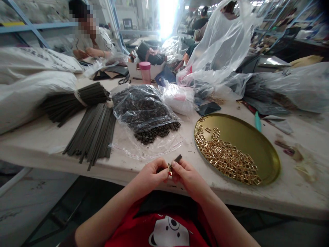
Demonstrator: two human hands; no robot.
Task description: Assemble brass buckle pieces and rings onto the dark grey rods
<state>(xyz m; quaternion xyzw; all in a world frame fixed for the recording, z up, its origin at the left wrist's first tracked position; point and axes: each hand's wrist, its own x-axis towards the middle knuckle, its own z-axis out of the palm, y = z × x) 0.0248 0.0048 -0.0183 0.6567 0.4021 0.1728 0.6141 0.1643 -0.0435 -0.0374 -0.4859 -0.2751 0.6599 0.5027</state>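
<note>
My left hand (pixel 151 175) and my right hand (pixel 189 176) meet at the table's front edge, fingers pinched together. Between them sit a small gold buckle (pixel 169 168) and a short dark strip (pixel 177 159) whose end sticks up to the right. The left fingers pinch the gold buckle; the right fingers grip the dark strip. A round gold tray (pixel 259 139) holding several loose gold buckles (pixel 228 161) lies to the right. An open clear bag of small dark rings (pixel 146 109) lies just beyond my hands. Bundles of long dark strips (pixel 92 133) lie on the left.
White sacks (pixel 31 85) fill the far left of the table. Large clear plastic bags (pixel 223 48) pile up at the back right. A pink cup (pixel 145 71), a white box, scissors and a dark phone (pixel 208 108) sit mid-table. Another person sits at the far left.
</note>
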